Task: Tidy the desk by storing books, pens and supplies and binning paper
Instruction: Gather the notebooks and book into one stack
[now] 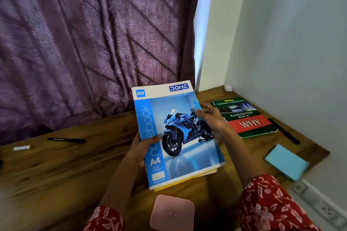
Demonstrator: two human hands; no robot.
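A blue A4 notebook [174, 137] with a motorcycle on its cover is held above the wooden desk [65, 167], with a yellow book edge [180, 184] showing under it. My left hand [139, 148] grips the notebook's left edge, thumb on the cover. My right hand [212, 120] holds its right edge, fingers partly behind it. A green and red "WHY" book [246, 118] lies flat to the right. A black pen [66, 140] lies at the left and another black pen [284, 131] at the right. A crumpled paper ball [228, 87] sits in the far corner.
A blue sticky-note pad [286, 163] lies near the desk's right edge. A small white object [22, 148] rests at the far left. A pink square object [171, 214] is close below me. A purple curtain [84, 43] hangs behind the desk; a white wall [291, 43] bounds the right.
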